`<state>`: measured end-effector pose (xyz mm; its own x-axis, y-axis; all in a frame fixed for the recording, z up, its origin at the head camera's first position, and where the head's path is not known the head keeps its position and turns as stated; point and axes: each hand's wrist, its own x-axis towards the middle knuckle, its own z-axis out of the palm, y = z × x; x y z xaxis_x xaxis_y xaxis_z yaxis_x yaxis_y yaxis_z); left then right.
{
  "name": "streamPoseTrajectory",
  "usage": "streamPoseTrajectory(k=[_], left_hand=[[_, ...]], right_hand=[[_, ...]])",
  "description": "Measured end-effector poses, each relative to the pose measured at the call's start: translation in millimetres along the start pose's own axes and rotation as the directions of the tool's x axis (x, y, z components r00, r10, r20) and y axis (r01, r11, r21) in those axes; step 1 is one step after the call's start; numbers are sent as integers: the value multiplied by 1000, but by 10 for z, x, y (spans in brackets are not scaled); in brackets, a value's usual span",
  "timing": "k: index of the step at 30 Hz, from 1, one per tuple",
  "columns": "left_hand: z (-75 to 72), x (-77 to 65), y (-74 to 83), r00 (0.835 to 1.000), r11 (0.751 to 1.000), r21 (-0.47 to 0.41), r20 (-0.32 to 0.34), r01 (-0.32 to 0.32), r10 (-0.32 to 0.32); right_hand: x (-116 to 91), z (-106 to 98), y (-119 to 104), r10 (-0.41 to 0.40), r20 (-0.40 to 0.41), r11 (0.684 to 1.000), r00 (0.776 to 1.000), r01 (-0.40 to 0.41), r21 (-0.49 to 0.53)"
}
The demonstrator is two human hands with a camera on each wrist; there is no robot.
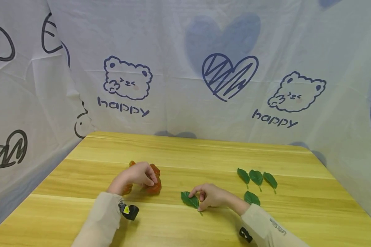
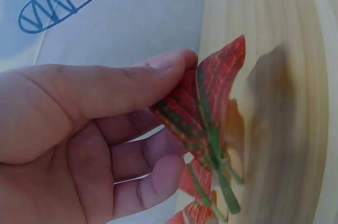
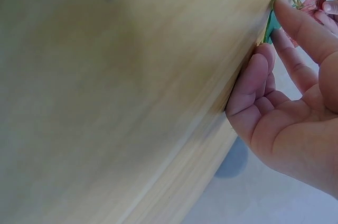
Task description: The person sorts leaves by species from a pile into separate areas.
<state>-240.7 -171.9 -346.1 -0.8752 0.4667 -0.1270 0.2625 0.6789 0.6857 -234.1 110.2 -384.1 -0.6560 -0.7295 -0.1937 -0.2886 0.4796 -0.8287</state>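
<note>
My left hand [image 1: 143, 174] is over the left part of the table. Between its thumb and fingers it pinches a red leaf with green along its veins and a green stem [image 2: 203, 102]. More red leaves [image 1: 154, 187] lie beneath and beside that hand, partly hidden by it. My right hand [image 1: 213, 197] is low at the table's middle, touching a green leaf [image 1: 189, 199] that lies there. Its index fingertip rests at the leaf's upper edge and its thumb is near the stem, the two spread apart. The other fingers are bent.
Three green leaves stand in a slanted row, the middle one [image 1: 256, 177] between two others, on the right of the wooden table [image 1: 204, 161]. Another green leaf [image 1: 251, 198] lies near my right forearm. A white printed cloth [image 1: 173, 51] hangs behind the table.
</note>
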Motion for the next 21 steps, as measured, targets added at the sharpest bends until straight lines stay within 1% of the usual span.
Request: streamPoseTrajectory(k=[6, 11, 17, 21], left_hand=[[-67, -70, -63, 1000, 1000, 15, -23, 9, -9], [-100, -119, -143, 999, 999, 0, -38, 38, -38], [-102, -188, -157, 993, 993, -30, -42, 113, -114], [-87, -202, -186, 984, 985, -42, -42, 169, -171]], right_hand=[[6, 6, 9, 1, -1, 1000, 1000, -1, -3], [7, 5, 16, 2, 4, 1000, 1000, -2, -5], [9, 0, 18, 4, 6, 1000, 1000, -4, -8], [12, 0, 16, 7, 7, 1000, 1000, -7, -6]])
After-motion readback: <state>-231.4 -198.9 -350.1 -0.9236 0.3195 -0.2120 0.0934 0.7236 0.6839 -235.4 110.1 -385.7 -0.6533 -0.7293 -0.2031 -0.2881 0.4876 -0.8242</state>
